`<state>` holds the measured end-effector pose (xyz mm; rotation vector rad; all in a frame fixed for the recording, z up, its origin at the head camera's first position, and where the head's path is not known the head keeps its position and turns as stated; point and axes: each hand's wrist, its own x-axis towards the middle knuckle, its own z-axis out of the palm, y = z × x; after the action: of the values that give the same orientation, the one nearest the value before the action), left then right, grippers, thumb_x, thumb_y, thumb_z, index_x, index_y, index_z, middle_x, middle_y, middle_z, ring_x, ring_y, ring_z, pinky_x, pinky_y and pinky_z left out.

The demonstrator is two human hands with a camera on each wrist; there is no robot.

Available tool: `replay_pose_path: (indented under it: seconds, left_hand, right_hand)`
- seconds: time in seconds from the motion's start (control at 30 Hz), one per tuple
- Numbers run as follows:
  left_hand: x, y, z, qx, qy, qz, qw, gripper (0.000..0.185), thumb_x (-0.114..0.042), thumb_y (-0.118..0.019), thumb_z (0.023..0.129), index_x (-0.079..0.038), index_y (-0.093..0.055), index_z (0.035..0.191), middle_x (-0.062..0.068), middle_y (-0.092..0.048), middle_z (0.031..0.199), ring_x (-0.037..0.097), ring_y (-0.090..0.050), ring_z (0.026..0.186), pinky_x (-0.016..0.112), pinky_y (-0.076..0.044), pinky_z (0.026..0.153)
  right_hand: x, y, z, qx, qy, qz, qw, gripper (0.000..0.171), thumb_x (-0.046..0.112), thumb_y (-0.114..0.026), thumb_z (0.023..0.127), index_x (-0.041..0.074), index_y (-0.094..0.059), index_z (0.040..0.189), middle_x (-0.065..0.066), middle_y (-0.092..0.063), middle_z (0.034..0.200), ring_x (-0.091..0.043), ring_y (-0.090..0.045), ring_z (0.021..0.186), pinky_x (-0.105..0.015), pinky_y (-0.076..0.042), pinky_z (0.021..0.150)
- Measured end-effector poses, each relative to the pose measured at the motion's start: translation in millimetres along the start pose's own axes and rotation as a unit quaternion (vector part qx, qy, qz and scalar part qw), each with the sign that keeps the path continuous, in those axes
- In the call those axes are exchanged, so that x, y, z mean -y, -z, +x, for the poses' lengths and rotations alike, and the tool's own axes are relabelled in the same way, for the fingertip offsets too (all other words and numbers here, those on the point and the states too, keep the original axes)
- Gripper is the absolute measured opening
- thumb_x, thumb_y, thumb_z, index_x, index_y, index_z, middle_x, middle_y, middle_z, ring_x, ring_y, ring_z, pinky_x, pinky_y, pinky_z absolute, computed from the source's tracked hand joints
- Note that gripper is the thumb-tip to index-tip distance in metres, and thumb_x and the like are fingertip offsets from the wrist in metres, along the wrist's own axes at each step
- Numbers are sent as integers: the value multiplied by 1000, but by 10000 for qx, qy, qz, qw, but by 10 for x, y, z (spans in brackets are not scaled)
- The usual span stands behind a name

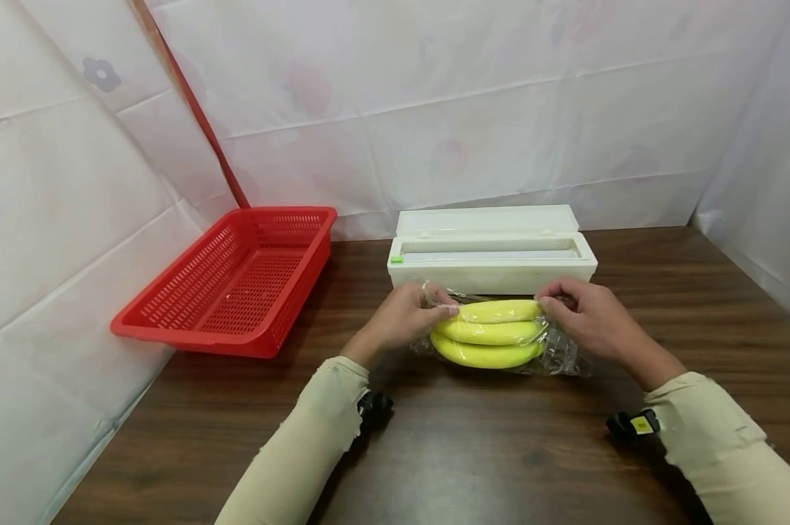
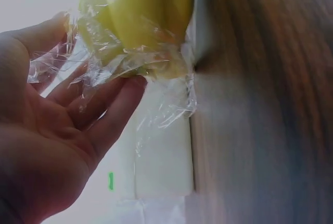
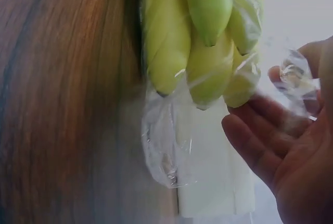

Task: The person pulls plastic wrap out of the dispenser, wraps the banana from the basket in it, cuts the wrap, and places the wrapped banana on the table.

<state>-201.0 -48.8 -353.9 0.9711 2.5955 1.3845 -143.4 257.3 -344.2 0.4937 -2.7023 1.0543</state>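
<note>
A bunch of yellow bananas (image 1: 489, 333), loosely covered in clear cling film (image 1: 561, 355), is held between both hands just above the table. At its left end, my left hand (image 1: 408, 315) pinches the bananas and film, thumb on top; in the left wrist view, fingertips (image 2: 136, 82) touch the underside of the bunch. My right hand (image 1: 588, 315) pinches film at the upper right corner. The right wrist view shows crumpled film by that thumb and the other fingers (image 3: 244, 135) close to the greenish banana tips (image 3: 209, 36). Film hangs loose past the right end.
Right behind the bananas stands a white cling film dispenser (image 1: 493, 278), its lid (image 1: 489, 220) raised, with a green tab (image 1: 397, 259) at its left. A red plastic basket (image 1: 296, 292) sits at the left on the dark wooden table (image 1: 473, 459). White cloth (image 1: 447, 95) encloses the back and sides.
</note>
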Motion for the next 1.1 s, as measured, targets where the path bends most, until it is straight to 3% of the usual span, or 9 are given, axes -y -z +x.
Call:
replay_pose_path:
  seconds: [0.17, 0.27, 0.47, 0.6, 0.7, 0.8, 0.9, 1.0, 1.1]
  left_hand:
    - [-13, 14, -5, 164, 259, -234, 9993, 11, -22, -71, 94, -13, -76, 91, -4, -72, 93, 11, -58, 77, 28, -49, 63]
    - [-20, 24, -16, 196, 391, -343, 9985, 14, -24, -69, 95, -12, -74, 90, -3, -69, 91, 14, -57, 80, 29, -49, 65]
    - [-53, -25, -17, -85, 429, -201, 9988, 19, -26, -65, 98, -9, -70, 91, -1, -62, 79, 14, -54, 72, 28, -47, 62]
    - [-86, -72, -14, -323, 360, 271, 9985, 18, -27, -62, 100, -12, -68, 91, -2, -62, 80, 13, -54, 71, 29, -47, 62]
    - [-104, -121, -8, -435, 208, 928, 9945, 19, -27, -58, 102, -14, -64, 90, -1, -59, 78, 14, -54, 69, 29, -46, 61]
    - [-116, -183, -3, -518, 54, 1712, 9839, 23, -30, -51, 105, -15, -56, 88, 0, -52, 71, 18, -52, 66, 32, -45, 58]
    - [-133, -229, -4, -635, -113, 2291, 9713, 25, -31, -45, 107, -16, -50, 88, 1, -48, 67, 21, -52, 64, 35, -44, 57]
    - [-144, -247, -7, -776, -219, 2385, 9678, 26, -29, -39, 107, -17, -49, 87, 0, -47, 68, 21, -51, 63, 35, -44, 57]
    - [-154, -242, -12, -838, -109, 2037, 9754, 30, -30, -37, 107, -17, -48, 83, 1, -46, 67, 19, -49, 61, 33, -42, 56]
  right_hand:
    - [72, -3, 4, 242, -67, -116, 9996, 24, 35, -61, 101, 12, -66, 102, -6, -62, 100, -21, -54, 81, -37, -46, 70]
    - [95, -21, 2, 238, 156, -187, 9994, 16, 28, -69, 96, 13, -64, 93, -6, -61, 102, -21, -56, 87, -38, -48, 75]
    - [85, -39, -18, 110, 276, -109, 9995, 10, 19, -65, 99, 9, -62, 96, -7, -62, 103, -29, -63, 102, -46, -52, 82]
    - [68, -76, -14, -71, 345, -267, 9990, 10, 19, -63, 100, 9, -62, 98, -10, -64, 103, -29, -64, 98, -47, -51, 80]
    - [61, -127, -17, -266, 410, -435, 9979, 12, 20, -61, 101, 10, -58, 95, -14, -68, 114, -26, -65, 90, -42, -50, 72]
    - [59, -180, -28, -474, 504, -534, 9962, 15, 21, -56, 103, 11, -54, 94, -15, -68, 122, -25, -68, 85, -39, -49, 66]
    - [67, -208, -39, -643, 424, -550, 9955, 15, 24, -53, 105, 10, -53, 98, -12, -71, 108, -23, -66, 81, -38, -49, 64]
    - [93, -197, -45, -704, 216, -521, 9959, 19, 29, -51, 105, 11, -54, 103, -9, -67, 90, -22, -58, 72, -38, -45, 62]
    - [119, -160, -46, -597, 24, -324, 9977, 22, 31, -50, 105, 10, -53, 101, -9, -65, 86, -22, -50, 66, -36, -41, 58]
